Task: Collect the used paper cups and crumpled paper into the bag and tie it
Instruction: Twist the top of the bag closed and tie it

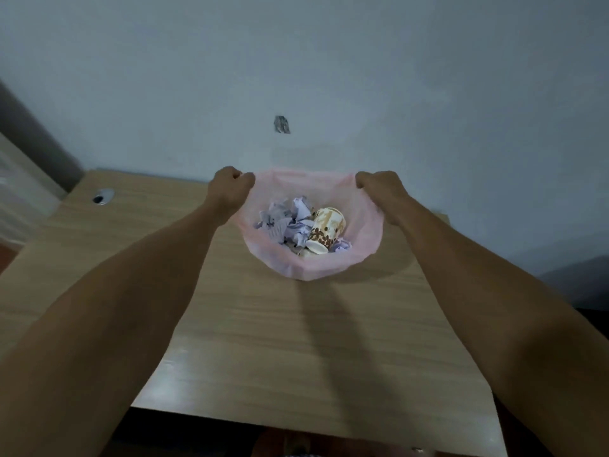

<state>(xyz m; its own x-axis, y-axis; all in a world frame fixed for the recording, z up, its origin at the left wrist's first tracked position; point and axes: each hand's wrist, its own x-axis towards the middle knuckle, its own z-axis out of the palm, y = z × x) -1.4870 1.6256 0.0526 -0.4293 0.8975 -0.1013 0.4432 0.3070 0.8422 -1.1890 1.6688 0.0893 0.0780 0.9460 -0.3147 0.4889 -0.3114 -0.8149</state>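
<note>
**Bag filled, mouth held wide for tying**

While held open from both sides, sits toward the far edge of the wooden table [296,341], close to the pale wall [296,61]: a thin pink bag [362,249], base resting on the tabletop, mouth spread wide left to right. Gripped at the left end of the rim by the left hand [230,189], fingers curled tight round a bunch of plastic; gripped at the right end by the right hand [379,189], clenched the same way. Both arms stretched forward, neither hand plainly nearer than the other, one at each end of the opening's long axis, bag between and just below.

Inside, heaped on the left: crumpled paper [283,219], pale lilac-white. Lying tilted on its side just right of that: a paper cup [326,229] with a brown bean print, rim toward the near wall of the bag. Possibly a second cup beneath, too hidden to tell.

Nothing loose visible on the tabletop, so collecting judged done. Tying judged next: the two gripped ends to be drawn inward along that left-right line, crossed over the heap and knotted.

Set in the table's far left corner: a small round cable port [103,196].
</note>
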